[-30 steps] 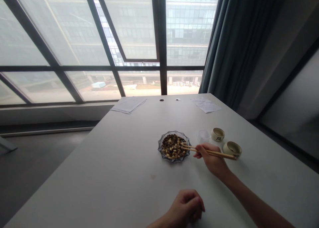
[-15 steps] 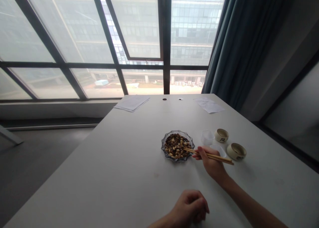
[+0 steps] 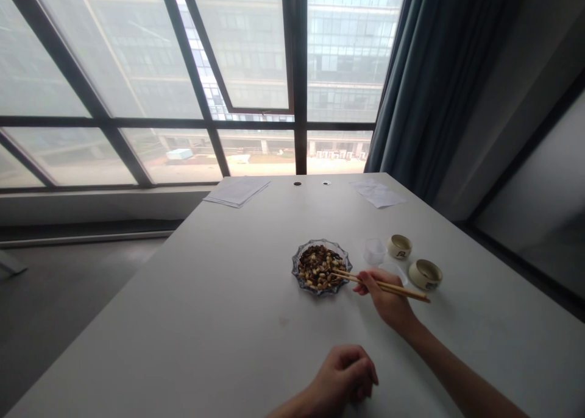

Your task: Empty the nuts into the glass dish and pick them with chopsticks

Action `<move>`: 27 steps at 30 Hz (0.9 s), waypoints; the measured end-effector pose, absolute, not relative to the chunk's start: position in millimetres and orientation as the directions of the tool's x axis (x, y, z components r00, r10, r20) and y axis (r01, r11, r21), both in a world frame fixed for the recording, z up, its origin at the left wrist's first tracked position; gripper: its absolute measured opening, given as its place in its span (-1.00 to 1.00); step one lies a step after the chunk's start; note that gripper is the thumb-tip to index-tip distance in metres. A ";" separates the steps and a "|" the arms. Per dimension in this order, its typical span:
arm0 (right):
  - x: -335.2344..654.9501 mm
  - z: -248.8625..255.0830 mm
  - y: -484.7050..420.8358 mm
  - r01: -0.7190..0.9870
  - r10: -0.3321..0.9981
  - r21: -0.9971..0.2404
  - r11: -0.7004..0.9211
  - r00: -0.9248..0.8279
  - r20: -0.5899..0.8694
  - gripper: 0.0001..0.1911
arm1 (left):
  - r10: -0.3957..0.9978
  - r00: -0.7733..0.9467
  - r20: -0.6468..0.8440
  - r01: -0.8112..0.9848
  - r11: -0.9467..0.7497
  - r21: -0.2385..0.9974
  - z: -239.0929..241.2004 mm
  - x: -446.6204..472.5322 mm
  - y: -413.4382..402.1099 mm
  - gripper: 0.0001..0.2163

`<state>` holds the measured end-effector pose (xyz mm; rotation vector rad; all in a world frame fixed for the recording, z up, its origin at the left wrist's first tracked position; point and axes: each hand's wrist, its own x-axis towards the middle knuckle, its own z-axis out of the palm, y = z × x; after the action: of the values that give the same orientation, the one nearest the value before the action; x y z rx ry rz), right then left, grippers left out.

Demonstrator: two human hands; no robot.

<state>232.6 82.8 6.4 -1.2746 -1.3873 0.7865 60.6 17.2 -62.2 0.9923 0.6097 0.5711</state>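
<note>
My right hand (image 3: 382,293) grips a pair of wooden chopsticks (image 3: 402,290), whose tips reach into a scalloped glass dish (image 3: 348,263). A mix of dark seeds and pale, nut-like pieces (image 3: 322,267) fills the dish. Whether the tips pinch a piece is too small to tell. On the near part of the table rests my left hand (image 3: 345,375), its fingers curled in with nothing seen in them. Partly behind my right hand lies a clear shallow container (image 3: 397,273). A second clear container (image 3: 374,251) stands just beyond it.
Two small beige cups (image 3: 399,247) (image 3: 425,275) stand right of the clear containers. Papers (image 3: 238,192) lie at the white table's (image 3: 205,296) far left, and another sheet (image 3: 378,194) at the far right. Windows and a blue curtain (image 3: 411,83) rise behind.
The view has shifted slightly, so the table things sit a little further left. The chopstick tips stay in the dish, moved slightly left. My left hand remains curled on the table.
</note>
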 end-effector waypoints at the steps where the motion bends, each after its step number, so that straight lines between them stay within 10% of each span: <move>1: 231.2 6.2 84.0 0.292 0.960 -0.929 0.227 0.095 0.264 -0.57 | 0.685 0.699 -0.205 -0.162 0.431 0.888 -62.8 60.7 17.4 -0.60; 27: 225.2 -11.2 94.1 0.240 0.966 -0.950 0.202 0.112 0.234 -0.53 | 0.676 0.717 -0.172 -0.169 0.408 0.897 -63.1 59.0 18.5 -0.57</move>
<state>225.2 94.1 -11.2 -1.2655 -1.3629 0.8258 59.0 18.5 -63.1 1.0203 0.5730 0.5709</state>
